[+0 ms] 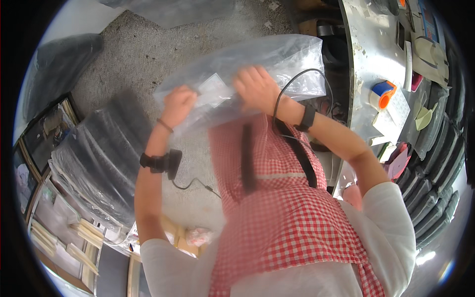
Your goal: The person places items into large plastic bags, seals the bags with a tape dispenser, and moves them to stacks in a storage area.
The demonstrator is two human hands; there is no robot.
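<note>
Up over the grey floor (128,54), both hands grip a clear plastic bag (277,59) with something dark inside. Left hand (179,103) and right hand (256,89) pinch its near edge. It looks half packed, not yet sealed.

Clear plastic bag (247,69), crumpled, raised chest-high above grey floor, dark item inside.
</note>
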